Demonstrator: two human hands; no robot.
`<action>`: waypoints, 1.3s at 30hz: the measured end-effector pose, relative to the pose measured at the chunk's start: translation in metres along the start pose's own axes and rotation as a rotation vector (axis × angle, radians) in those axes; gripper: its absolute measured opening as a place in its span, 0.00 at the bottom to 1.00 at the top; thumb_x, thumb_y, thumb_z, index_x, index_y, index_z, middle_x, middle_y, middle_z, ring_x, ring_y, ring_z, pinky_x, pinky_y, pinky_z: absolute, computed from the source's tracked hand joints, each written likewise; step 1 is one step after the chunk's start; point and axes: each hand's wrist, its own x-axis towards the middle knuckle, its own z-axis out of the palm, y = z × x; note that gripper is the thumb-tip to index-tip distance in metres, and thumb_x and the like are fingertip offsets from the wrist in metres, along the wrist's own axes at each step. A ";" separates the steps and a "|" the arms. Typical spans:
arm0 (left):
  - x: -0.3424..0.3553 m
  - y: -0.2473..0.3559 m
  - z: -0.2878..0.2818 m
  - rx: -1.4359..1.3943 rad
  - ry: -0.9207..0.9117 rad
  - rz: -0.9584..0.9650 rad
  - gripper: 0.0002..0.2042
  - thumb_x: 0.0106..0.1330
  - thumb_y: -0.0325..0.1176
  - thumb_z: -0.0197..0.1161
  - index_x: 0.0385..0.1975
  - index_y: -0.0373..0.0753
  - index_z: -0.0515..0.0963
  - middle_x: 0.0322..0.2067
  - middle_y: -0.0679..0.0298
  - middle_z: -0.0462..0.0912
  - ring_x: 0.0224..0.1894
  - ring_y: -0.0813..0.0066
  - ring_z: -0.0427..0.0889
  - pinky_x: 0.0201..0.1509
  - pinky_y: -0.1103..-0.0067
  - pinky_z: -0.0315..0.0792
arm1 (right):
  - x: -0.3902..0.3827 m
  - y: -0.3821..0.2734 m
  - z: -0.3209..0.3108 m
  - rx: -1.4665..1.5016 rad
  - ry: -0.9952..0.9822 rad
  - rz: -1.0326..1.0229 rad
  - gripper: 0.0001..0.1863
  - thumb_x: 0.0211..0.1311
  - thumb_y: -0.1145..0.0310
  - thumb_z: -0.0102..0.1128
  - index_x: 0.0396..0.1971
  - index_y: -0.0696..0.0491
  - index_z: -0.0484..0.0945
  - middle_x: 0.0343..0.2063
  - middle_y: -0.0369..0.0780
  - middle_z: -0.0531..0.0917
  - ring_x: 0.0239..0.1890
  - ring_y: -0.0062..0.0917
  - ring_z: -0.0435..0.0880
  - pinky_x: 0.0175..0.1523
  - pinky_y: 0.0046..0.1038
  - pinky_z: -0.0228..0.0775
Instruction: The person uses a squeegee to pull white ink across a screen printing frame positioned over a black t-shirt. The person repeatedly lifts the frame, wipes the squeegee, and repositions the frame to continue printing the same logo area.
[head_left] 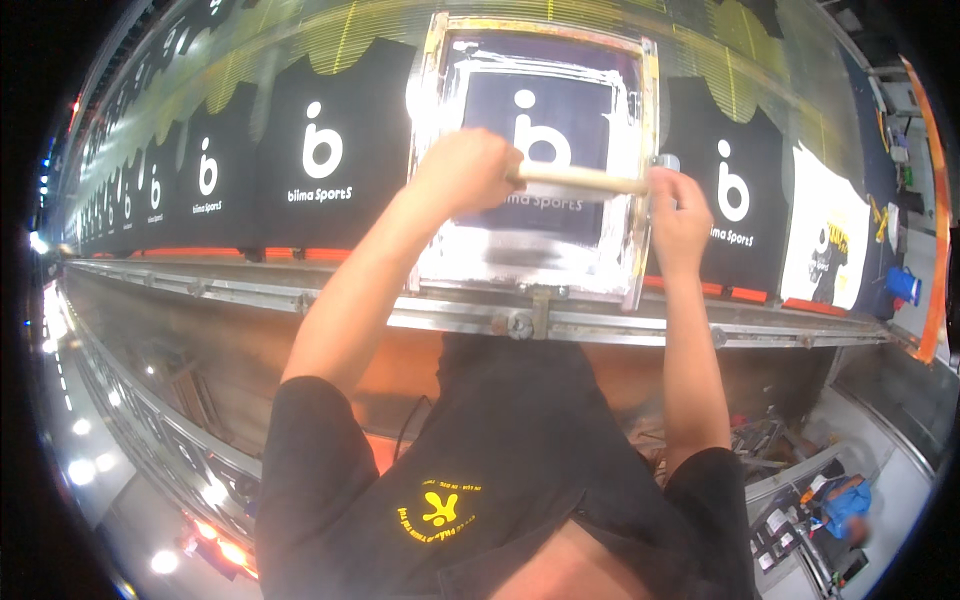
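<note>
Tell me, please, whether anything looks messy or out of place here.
White ink unevenly smears the inner edges of the frame, looking messy. At right, one white cloth stands out beside the black shirts.

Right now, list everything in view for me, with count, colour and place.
beige bar: 1, pale, across the screen frame
screen frame: 1, pale with white smears, centre
black garment panels: several to the left, exact count unclear, one to the right; black with white prints
white panel: 1, white with black and yellow print, far right
metal rail: 1, silver, below the frame
blue item: 1, blue, right edge, kind unclear
other person: 1, blue clothing, lower right
lights: several, white and orange, lower left
black shirt: 1, black with yellow print, bottom centre
left fingers: one hand's, bare, gripping the bar's left end
right fingers: one hand's, bare, gripping its right end
</note>
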 end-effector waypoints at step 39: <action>-0.178 -0.076 0.049 -0.039 0.418 0.129 0.18 0.54 0.25 0.69 0.46 0.43 0.84 0.46 0.66 0.90 0.50 0.63 0.88 0.50 0.69 0.82 | 0.030 -0.042 0.092 0.533 0.164 0.413 0.15 0.74 0.63 0.69 0.53 0.57 0.86 0.24 0.27 0.77 0.21 0.09 0.66 0.26 0.18 0.55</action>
